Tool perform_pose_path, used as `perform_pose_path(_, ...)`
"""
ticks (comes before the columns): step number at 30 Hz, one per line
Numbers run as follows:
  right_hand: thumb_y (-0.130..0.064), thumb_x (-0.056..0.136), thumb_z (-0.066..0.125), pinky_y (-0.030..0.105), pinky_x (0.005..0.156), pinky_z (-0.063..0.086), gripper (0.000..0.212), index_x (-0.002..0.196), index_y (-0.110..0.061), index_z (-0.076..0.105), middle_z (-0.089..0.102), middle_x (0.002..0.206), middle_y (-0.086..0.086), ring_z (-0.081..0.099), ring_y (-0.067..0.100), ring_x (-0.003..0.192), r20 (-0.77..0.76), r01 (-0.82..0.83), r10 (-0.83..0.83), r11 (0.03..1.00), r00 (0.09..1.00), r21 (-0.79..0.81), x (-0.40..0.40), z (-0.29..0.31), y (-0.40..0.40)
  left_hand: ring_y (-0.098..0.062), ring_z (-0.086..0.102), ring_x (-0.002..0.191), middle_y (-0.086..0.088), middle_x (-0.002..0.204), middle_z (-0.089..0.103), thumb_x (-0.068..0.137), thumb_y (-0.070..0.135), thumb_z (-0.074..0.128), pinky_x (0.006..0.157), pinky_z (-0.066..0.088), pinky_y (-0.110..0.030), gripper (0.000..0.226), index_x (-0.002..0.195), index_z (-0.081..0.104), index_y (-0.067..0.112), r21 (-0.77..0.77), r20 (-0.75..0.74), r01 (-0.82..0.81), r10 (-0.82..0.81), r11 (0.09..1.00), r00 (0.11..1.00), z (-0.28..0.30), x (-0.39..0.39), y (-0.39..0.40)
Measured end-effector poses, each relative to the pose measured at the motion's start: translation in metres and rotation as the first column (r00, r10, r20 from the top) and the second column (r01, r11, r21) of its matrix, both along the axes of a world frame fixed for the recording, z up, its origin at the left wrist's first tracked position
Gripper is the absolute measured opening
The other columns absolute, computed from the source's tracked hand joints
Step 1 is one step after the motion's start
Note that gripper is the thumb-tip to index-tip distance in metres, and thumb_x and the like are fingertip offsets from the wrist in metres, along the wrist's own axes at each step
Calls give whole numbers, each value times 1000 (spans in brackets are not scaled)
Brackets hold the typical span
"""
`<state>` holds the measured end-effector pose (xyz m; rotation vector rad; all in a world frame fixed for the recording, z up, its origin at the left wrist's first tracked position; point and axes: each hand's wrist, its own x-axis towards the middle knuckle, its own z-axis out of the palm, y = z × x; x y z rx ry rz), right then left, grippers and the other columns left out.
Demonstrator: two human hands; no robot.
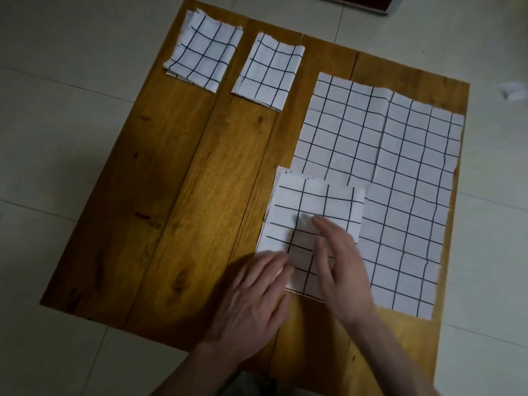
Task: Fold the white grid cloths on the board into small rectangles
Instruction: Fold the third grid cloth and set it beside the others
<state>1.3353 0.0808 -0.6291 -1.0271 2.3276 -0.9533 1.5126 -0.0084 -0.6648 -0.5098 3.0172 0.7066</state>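
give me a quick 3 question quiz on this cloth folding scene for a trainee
1. How many cloths already lie folded at the far edge of the wooden board?
2. True or false: the large open cloth has been folded into a small rectangle.
3. Which hands are on the part-folded cloth? A) left only B) right only C) both

Key
1. Two: the far-left folded cloth and the second folded cloth beside it.
2. False: it lies spread flat on the board's right side.
3. C: the left hand is at its near-left corner, the right hand lies flat on top, fingers extended.
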Motion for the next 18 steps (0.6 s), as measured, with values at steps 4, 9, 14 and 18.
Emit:
perform_pose_path(4, -18, 105, 41, 46, 121, 37, 49, 153, -14, 49, 47, 160, 6, 38, 24, 151, -277, -157, 195, 976, 941, 153, -67, -18, 8, -21, 36, 153, -2, 165, 41, 112, 38, 28, 121, 27, -44, 52, 158, 42, 19, -98, 61, 195, -190, 976, 980, -1, -7, 23)
perform_pose_path(9, -13, 104, 56, 53, 119, 37, 53, 155, -13, 45, 45, 160, 13, 39, 36, 148, -295, -137, 224, 948, 929, 288, -114, -19, 4, -24, 39, 152, -6, 165, 40, 112, 43, 29, 121, 22, -48, 55, 159, 39, 17, -141, 159, 240, -217, 961, 963, -6, -12, 28)
perform_pose_path(14, -19, 94, 72, 45, 97, 48, 51, 143, -20, 58, 62, 125, 9, 55, 33, 116, -210, -8, 84, 941, 974, 339, -122, -12, -4, -25, 39, 152, -7, 163, 44, 113, 40, 25, 122, 23, -49, 53, 152, 51, 15, -130, 179, 193, -168, 973, 969, -4, -12, 23)
perform_pose_path(18, -12, 91, 75, 16, 90, 43, 45, 134, -20, 63, 53, 117, -1, 56, 13, 101, -58, 63, -49, 959, 997, 276, -114, -7, 0, -25, 40, 151, -8, 161, 47, 113, 40, 28, 122, 26, -51, 53, 150, 53, 13, -134, 185, 146, -120, 980, 975, 0, -12, 15)
